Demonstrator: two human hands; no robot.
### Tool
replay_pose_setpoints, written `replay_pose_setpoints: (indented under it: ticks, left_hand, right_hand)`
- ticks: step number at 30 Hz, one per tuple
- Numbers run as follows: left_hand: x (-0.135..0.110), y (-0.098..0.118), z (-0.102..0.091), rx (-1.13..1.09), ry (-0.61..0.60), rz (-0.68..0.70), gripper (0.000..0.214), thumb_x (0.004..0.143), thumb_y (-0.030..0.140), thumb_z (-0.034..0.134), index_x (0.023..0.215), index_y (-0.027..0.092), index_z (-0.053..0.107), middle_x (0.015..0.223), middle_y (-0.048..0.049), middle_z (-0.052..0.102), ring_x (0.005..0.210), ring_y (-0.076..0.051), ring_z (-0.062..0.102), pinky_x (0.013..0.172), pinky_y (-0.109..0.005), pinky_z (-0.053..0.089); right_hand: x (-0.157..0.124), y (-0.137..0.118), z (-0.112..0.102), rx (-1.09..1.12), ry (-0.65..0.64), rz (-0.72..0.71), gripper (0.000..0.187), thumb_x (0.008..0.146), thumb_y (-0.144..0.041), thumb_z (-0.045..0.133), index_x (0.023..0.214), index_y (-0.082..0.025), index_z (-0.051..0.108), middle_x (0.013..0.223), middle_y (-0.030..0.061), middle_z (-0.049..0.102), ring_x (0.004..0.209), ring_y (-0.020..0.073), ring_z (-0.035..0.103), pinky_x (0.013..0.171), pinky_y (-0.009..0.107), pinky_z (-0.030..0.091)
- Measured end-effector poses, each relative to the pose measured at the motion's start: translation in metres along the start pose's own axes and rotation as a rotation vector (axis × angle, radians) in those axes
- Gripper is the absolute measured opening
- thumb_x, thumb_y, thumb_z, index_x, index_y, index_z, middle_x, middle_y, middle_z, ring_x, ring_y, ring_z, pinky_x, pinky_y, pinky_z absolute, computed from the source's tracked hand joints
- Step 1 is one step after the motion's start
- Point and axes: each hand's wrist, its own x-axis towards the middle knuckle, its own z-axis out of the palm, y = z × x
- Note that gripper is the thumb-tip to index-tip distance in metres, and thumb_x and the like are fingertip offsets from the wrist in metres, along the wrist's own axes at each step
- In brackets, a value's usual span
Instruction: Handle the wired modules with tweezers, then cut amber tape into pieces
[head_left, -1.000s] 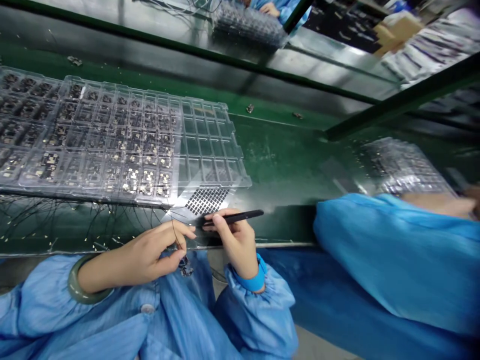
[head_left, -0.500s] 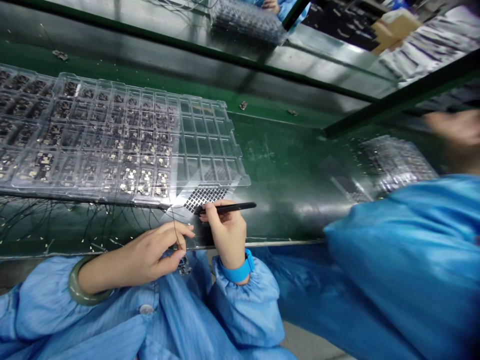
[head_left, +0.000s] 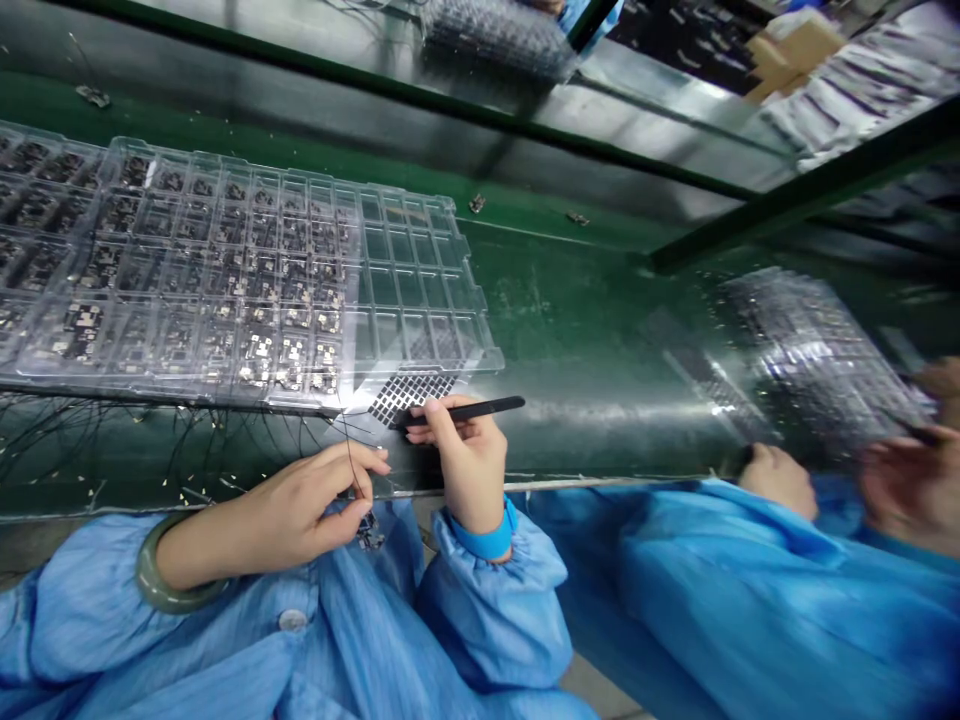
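Observation:
My left hand (head_left: pixel 300 505) pinches a thin black wire (head_left: pixel 352 470) between thumb and fingers, and a small dark circuit board (head_left: pixel 369 532) hangs just below it. My right hand (head_left: pixel 469 465) grips black tweezers (head_left: pixel 465 411), whose tips reach over a small perforated grid sheet (head_left: pixel 411 397). That sheet lies partly under the corner of a clear plastic tray (head_left: pixel 420 290). Many tray cells hold small circuit boards, and the right-hand cells look bare. A jade bangle (head_left: pixel 161 570) circles my left wrist, and a blue band (head_left: pixel 484 543) circles my right.
Many thin black wires with tiny gold ends (head_left: pixel 150 445) lie along the green bench (head_left: pixel 577 330). To the right, a co-worker's hands (head_left: pixel 776 480) and blue sleeve (head_left: pixel 750 590) are beside a second clear tray (head_left: pixel 817 360). A green-framed shelf (head_left: pixel 795 210) runs overhead.
The co-worker's hands have come down to the bench edge, and their blue sleeve has dropped lower. My right hand has shifted slightly, with the tweezers tilted a little differently; my left hand stays nearly still.

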Motion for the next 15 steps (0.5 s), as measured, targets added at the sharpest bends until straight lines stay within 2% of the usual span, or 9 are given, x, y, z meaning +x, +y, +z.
replay_pose_setpoints:
  ticks: [8, 15]
  left_hand:
    - [-0.0002, -0.0006, 0.0006, -0.002, 0.017, 0.017, 0.006, 0.094, 0.015, 0.045, 0.093, 0.019, 0.050, 0.126, -0.0118, 0.057, 0.127, -0.020, 0.051, 0.107, -0.034, 0.040]
    - [0.0005, -0.0022, 0.0007, -0.033, 0.049, 0.030, 0.007, 0.093, 0.013, 0.046, 0.091, 0.018, 0.051, 0.123, -0.0129, 0.060, 0.124, -0.019, 0.053, 0.105, -0.033, 0.041]
  right_hand:
    - [0.0001, -0.0009, 0.0036, -0.018, 0.020, -0.016, 0.021, 0.079, -0.039, 0.074, 0.079, -0.019, 0.065, 0.062, -0.0001, 0.071, 0.056, 0.0172, 0.070, 0.060, 0.029, 0.057]
    - [0.0035, -0.0004, -0.0009, 0.168, 0.033, 0.010, 0.023, 0.076, -0.037, 0.077, 0.079, -0.017, 0.066, 0.067, 0.0009, 0.074, 0.052, 0.0127, 0.069, 0.051, 0.022, 0.058]
